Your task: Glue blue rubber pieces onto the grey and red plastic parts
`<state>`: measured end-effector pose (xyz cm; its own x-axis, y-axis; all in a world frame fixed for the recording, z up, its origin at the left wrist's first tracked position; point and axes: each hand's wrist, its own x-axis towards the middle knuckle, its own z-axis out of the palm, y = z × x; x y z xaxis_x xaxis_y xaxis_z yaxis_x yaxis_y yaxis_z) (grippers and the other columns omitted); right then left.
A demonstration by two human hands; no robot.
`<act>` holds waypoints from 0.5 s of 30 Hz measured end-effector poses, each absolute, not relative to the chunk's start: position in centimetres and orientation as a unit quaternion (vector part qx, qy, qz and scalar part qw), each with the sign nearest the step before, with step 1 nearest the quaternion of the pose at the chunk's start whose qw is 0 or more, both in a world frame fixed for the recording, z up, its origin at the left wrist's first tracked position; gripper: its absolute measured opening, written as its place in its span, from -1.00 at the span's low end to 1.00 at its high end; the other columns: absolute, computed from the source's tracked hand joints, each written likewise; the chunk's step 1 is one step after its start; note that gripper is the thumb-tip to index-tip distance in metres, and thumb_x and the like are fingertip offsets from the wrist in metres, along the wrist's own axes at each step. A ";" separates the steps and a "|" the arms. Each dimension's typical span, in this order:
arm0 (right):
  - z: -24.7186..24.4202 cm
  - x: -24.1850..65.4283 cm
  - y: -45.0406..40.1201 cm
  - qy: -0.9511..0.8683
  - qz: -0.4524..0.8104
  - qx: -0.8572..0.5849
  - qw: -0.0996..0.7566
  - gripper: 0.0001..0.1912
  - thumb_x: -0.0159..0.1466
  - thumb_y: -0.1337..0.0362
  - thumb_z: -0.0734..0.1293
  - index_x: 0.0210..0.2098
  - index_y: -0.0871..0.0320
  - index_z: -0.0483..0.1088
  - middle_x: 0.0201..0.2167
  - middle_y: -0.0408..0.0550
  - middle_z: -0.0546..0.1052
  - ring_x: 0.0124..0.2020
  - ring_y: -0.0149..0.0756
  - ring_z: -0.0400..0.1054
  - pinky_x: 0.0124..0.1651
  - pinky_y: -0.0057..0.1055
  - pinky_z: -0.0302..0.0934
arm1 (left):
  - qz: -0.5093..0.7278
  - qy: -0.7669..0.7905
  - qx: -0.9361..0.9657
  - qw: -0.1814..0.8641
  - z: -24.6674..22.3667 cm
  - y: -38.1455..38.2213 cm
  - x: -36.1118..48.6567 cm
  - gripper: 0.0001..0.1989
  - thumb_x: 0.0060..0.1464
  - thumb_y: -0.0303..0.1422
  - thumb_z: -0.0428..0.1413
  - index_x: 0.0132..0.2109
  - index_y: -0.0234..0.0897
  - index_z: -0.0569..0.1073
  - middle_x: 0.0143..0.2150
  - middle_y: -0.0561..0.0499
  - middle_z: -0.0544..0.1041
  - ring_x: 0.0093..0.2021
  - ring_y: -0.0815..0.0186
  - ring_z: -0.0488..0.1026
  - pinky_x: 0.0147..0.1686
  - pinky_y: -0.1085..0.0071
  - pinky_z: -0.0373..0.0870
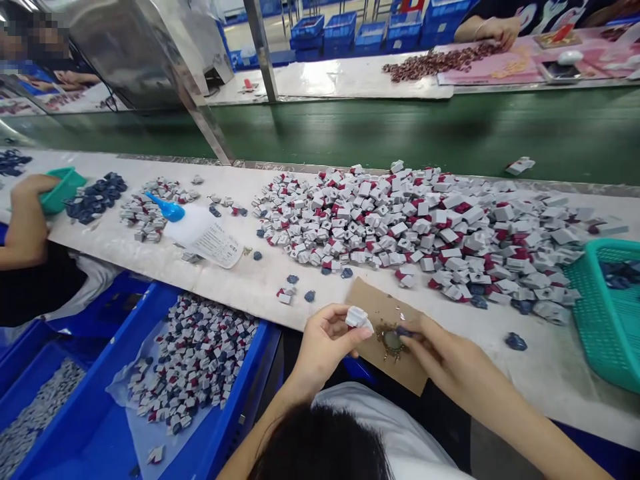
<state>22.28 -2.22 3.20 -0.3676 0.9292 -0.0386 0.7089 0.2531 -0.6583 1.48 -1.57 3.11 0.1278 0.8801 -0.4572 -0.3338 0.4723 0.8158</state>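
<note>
Between its thumb and fingers, my left hand holds a white plastic piece at the bench's front edge. My right hand pinches a small dark blue piece over a brown cardboard sheet. A wet, greenish puddle lies on the cardboard, just under the right fingertips. Beyond both hands spreads a large heap of white and dark red pieces. A few loose dark blue pieces lie left of the cardboard.
A white bottle with a blue nozzle lies left. A green basket stands right. Blue bins with parts sit below the bench at left. A green conveyor runs behind. Another person's arm is far left; a hand works across.
</note>
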 end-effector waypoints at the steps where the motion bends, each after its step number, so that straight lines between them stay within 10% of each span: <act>1: 4.0 22.2 -2.2 -0.746 0.320 -0.538 0.226 -0.80 0.40 0.17 0.14 -0.20 0.14 0.30 -0.41 -0.07 0.54 -0.46 -0.35 0.46 -0.49 -0.52 0.32 | 0.434 0.490 0.266 0.708 3.3 -1.6 1.6 -0.62 -0.24 -0.30 0.42 -0.25 -0.34 0.52 -0.36 -0.01 0.59 -0.41 0.37 0.48 -0.61 0.60 0.33; 8: 7.2 20.1 -2.8 -0.699 0.368 -0.485 0.376 -0.92 0.36 0.26 0.25 -0.18 0.13 0.30 -0.47 -0.17 0.47 -0.49 -0.44 0.44 -0.50 -0.63 0.32 | 0.447 0.430 0.233 0.750 4.9 -1.8 2.6 -0.57 -0.40 -0.35 0.47 -0.37 -0.35 0.46 -0.50 0.06 0.52 -0.55 0.46 0.39 -0.65 0.62 0.33; 15: 8.8 20.2 -2.0 -0.752 0.372 -0.458 0.295 -0.88 0.38 0.24 0.22 -0.25 0.13 0.33 -0.51 -0.17 0.48 -0.56 -0.45 0.38 -0.58 -0.62 0.22 | 0.442 0.419 0.250 0.753 5.5 -1.9 2.4 -0.57 -0.44 -0.40 0.48 -0.39 -0.34 0.45 -0.50 0.08 0.53 -0.53 0.46 0.42 -0.59 0.61 0.35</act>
<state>20.21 -2.01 8.77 -0.4068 0.9077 0.1026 0.4698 0.3042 -0.8287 2.38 -1.91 5.53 0.2578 0.8753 -0.4091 -0.4563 0.4836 0.7470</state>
